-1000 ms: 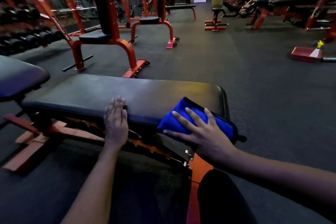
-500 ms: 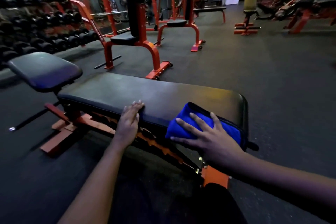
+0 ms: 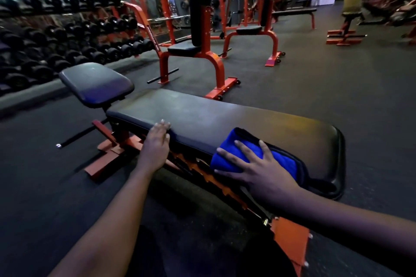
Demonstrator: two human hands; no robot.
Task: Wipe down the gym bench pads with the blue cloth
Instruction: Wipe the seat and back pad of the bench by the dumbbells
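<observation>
A long black bench pad (image 3: 225,119) lies across the middle of the view on an orange frame. A smaller black seat pad (image 3: 96,83) stands at its left end. The folded blue cloth (image 3: 245,153) lies over the pad's near edge, toward the right end. My right hand (image 3: 258,171) presses flat on the cloth with its fingers spread. My left hand (image 3: 156,141) rests flat on the pad's near edge, further left, holding nothing.
Rows of dumbbells on a rack (image 3: 56,40) line the left wall. Orange upright seats (image 3: 202,36) stand behind the bench, with more benches and machines at the back right. Dark rubber floor (image 3: 337,87) spreads to the right.
The view has swung left, bringing the seat pad and dumbbell rack into sight. Both hands stay in the same places on the pad and cloth.
</observation>
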